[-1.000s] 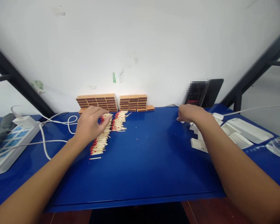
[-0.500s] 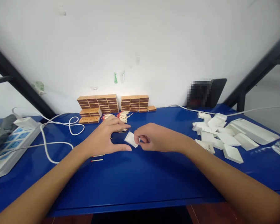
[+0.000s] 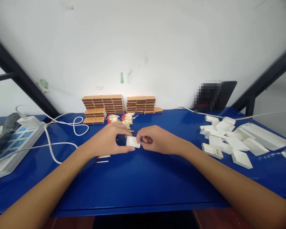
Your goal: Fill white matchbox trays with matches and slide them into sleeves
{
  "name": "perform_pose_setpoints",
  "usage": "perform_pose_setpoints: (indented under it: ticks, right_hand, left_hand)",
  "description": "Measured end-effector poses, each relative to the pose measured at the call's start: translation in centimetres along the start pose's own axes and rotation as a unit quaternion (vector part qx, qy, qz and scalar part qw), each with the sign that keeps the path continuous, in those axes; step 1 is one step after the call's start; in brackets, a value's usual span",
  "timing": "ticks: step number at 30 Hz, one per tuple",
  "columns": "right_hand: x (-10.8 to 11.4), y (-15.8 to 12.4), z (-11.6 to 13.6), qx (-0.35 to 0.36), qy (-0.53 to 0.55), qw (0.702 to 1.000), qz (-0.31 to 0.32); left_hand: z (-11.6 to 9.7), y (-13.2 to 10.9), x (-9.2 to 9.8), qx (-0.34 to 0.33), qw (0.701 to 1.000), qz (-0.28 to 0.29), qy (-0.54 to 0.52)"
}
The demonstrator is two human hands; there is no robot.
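White tray [image 3: 132, 142] mid-table, between both hands: left hand [image 3: 111, 140] grips it, thumb near side, fingers far side; right hand [image 3: 157, 140], fingers curled, pinches its right end. Matches [image 3: 127, 120] piled just beyond left hand, more trays [image 3: 237, 143] heaped at right.

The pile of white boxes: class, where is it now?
In the head view, the pile of white boxes lies on the right of the table, beyond the right forearm, left of a long white object.

Matchboxes [image 3: 140, 105] behind held tray [image 3: 132, 142]; loose trays [image 3: 237, 143] right.
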State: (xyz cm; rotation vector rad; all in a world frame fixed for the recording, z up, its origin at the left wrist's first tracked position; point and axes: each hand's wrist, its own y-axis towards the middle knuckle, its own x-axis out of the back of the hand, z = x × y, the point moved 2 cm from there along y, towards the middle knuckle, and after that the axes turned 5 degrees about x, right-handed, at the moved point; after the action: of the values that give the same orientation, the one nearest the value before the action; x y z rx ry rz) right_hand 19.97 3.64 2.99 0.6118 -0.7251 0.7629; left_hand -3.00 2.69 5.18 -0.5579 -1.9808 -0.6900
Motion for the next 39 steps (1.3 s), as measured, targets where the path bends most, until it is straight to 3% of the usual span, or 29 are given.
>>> perform_pose_setpoints:
  ticks: [4, 8, 11, 17, 25, 32, 39]
  right_hand:
    - [-0.2, 0.9, -1.8, -0.036, 0.098, 0.992, -0.065]
    - [-0.8, 2.9, -4.0, -0.103, 0.0, 0.984, -0.147]
    - [-1.5, 4.3, -4.3, -0.096, -0.076, 0.985, -0.125]
    - [-2.1, 5.1, -3.7, -0.112, -0.08, 0.987, -0.087]
    - [-0.7, 2.0, -4.1, -0.099, -0.091, 0.99, -0.048]
    - [1.9, -0.3, -2.9, -0.072, -0.07, 0.995, -0.008]
    - [1.1, -0.2, -1.0, -0.038, -0.077, 0.996, 0.015]
  left_hand:
    - [0.4, -0.1, 0.6, 0.035, 0.998, 0.057, -0.019]
    - [0.3, -0.4, 0.3, 0.067, 0.99, 0.119, -0.04]
    - [0.1, -0.6, -0.1, 0.067, 0.99, 0.123, -0.026]
    - [0.7, -0.6, -0.4, 0.078, 0.99, 0.115, -0.006]
    - [0.6, -0.3, -0.2, 0.11, 0.985, 0.13, 0.007]
    - [1.0, 0.0, -0.9, 0.093, 0.991, 0.092, 0.029]
    - [0.9, 0.0, -1.8, 0.044, 0.997, 0.043, 0.055]
